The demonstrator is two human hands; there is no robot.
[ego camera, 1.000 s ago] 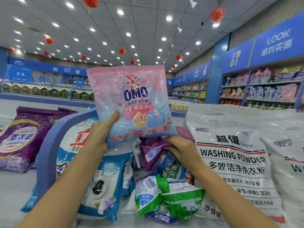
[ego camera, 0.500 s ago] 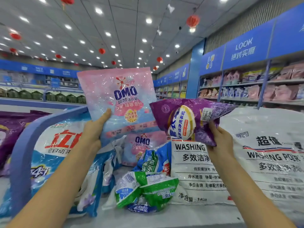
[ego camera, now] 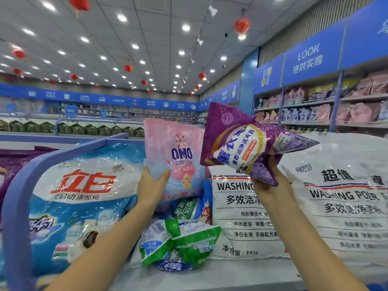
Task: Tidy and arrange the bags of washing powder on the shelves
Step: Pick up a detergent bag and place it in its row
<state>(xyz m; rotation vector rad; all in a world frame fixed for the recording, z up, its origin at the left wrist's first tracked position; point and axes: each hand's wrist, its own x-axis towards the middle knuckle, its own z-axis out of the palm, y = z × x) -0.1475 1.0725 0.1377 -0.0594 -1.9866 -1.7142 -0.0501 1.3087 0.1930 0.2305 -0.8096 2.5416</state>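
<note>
My left hand (ego camera: 151, 186) grips the lower left edge of a pink and blue OMO bag (ego camera: 178, 156), which stands upright at the back of the shelf between the big blue bag and the white bags. My right hand (ego camera: 267, 180) holds a small purple bag of washing powder (ego camera: 247, 143) up in the air by its lower corner, tilted, above the white bags. Small green and white bags (ego camera: 178, 242) lie in a loose heap on the shelf below my hands.
A large blue and white bag (ego camera: 79, 198) leans against a blue shelf divider (ego camera: 19, 198) on the left. Two large white WASHING POWDER bags (ego camera: 237, 211) (ego camera: 344, 198) stand on the right. Purple bags (ego camera: 12, 162) lie beyond the divider. Stocked wall shelves (ego camera: 315, 110) run along the right.
My right hand pulled the purple bag out of the heap and raised it up and to the right. My left hand lowered the OMO bag and moved it back onto the shelf.
</note>
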